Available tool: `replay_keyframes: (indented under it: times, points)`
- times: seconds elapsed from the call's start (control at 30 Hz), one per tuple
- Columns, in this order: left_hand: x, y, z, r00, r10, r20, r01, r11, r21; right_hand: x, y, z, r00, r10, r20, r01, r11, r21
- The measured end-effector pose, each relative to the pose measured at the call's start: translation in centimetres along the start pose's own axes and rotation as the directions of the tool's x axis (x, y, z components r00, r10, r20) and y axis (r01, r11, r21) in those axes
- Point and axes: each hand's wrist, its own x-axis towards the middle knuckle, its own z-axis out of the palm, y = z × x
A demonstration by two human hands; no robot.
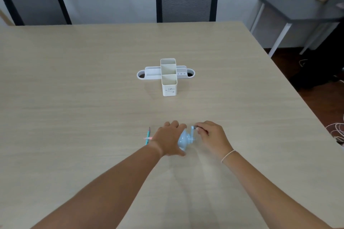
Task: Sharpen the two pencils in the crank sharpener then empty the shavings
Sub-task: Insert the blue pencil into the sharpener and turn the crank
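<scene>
A big counter of pale wood with a smooth top fills the room, with two black mesh chairs behind it and a grey side table to the right. In the middle stands a white plastic pen holder, shaped like a tall box on a long flat tray. Close to the person sits the small light blue sharpener, round and shiny. The left hand lies over it with fingers curled round its body, holding it down. The right hand pinches the little knob of the crank. One teal pencil lies on the counter just left of the left wrist, with its sharp tip pointing away. The other pencil is hidden, maybe under the left hand. To do this well, I think the left hand should press firmly so the sharpener does not slide, while the right hand turns in slow, even circles.
</scene>
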Motion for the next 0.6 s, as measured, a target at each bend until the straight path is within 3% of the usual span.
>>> replay_keyframes:
  times: [0.27, 0.4, 0.5, 0.6]
  points:
    - [-1.8, -1.9, -2.5, 0.999, -0.036, -0.028, 0.025, 0.945, -0.327, -0.2, -0.9, -0.9, 0.998, 0.046, 0.048, -0.042, 0.995, -0.086]
    - [-3.6, -4.8, -2.9, 0.991, -0.134, 0.022, 0.13, 0.887, -0.443, -0.9, -3.5, -0.8, 0.996, -0.091, -0.021, 0.087, 0.988, -0.124]
    - [-4.7, -6.1, -2.2, 0.983, -0.171, 0.073, 0.186, 0.902, -0.39, -1.4, -5.5, 1.2, 0.968, -0.159, 0.194, 0.19, 0.97, -0.15]
    - [-4.7, -6.3, -1.5, 0.992, -0.124, 0.024, 0.126, 0.95, -0.285, -0.8, -6.3, 3.2, 0.905, -0.084, 0.418, 0.203, 0.947, -0.248]
